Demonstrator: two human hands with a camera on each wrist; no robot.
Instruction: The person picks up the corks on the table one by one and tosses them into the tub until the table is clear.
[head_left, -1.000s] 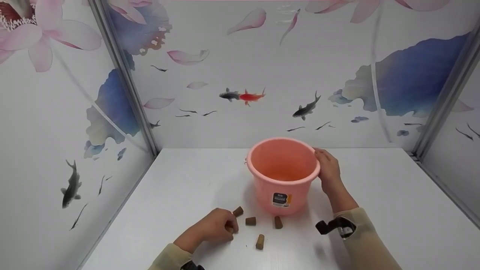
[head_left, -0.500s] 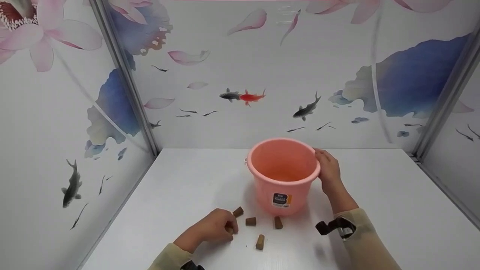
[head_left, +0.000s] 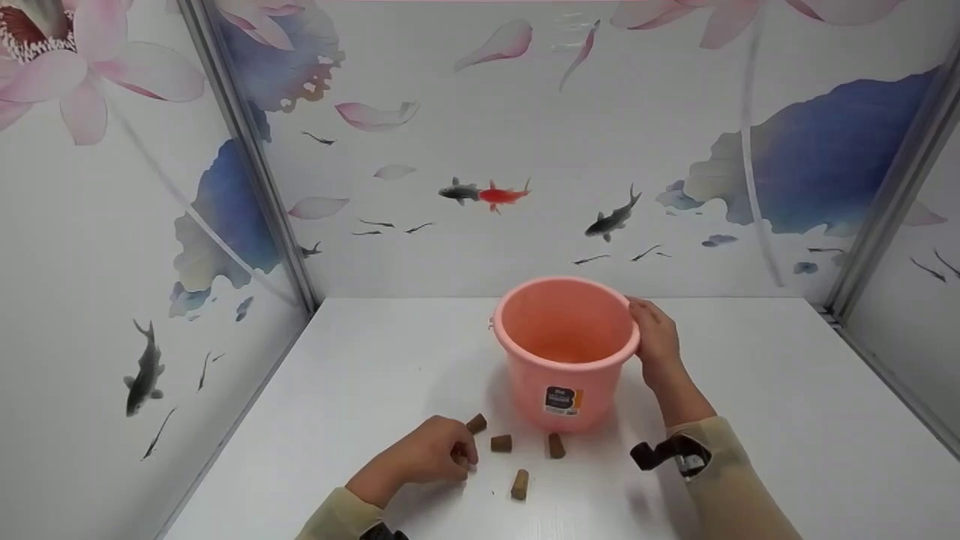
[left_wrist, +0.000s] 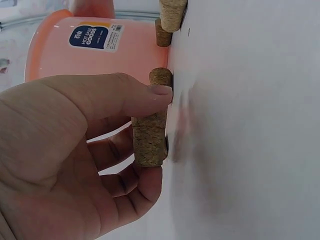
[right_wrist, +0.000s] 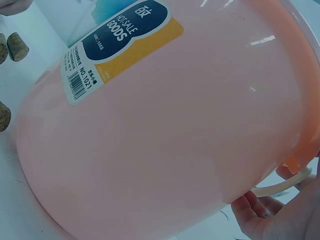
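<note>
Five corks are in view: one held cork (left_wrist: 149,142) and four loose corks (head_left: 502,443) on a single table (head_left: 360,375). One pink bucket (head_left: 564,390) carries one label (right_wrist: 124,45) and one pale handle (right_wrist: 282,187). Two hands appear, one left hand (head_left: 435,454) and one right hand (head_left: 658,339), with two sleeves (head_left: 739,476) and two black wrist devices (head_left: 651,455). Behind stand two metal posts (head_left: 247,150) and three printed wall panels (head_left: 465,255), the back one showing a single red fish (head_left: 502,196).

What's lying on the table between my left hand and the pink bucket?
In the head view: a cork right beside your left hand, then another cork farther right, short of the pink bucket.
</note>
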